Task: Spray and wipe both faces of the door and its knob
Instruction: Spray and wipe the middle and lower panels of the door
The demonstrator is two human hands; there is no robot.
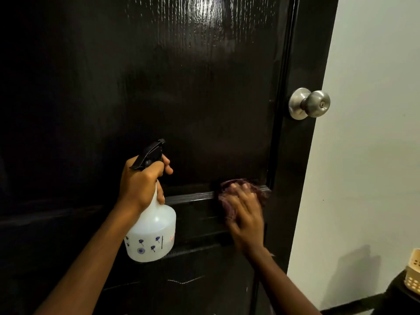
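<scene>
A glossy black panelled door [181,98] fills most of the view, its upper panel streaked with wet spray. Its round silver knob [310,103] sticks out near the door's right edge. My left hand [141,183] grips the neck of a white spray bottle [152,233] with a black trigger head, held upright in front of the door. My right hand [246,219] presses a dark reddish cloth [229,192] flat against the door's middle rail, fingers spread over it. The hand and cloth look motion-blurred.
A pale wall [368,155] stands to the right of the door's edge. A cream perforated basket [412,278] sits on a dark surface at the lower right corner. Dark skirting runs along the wall's base.
</scene>
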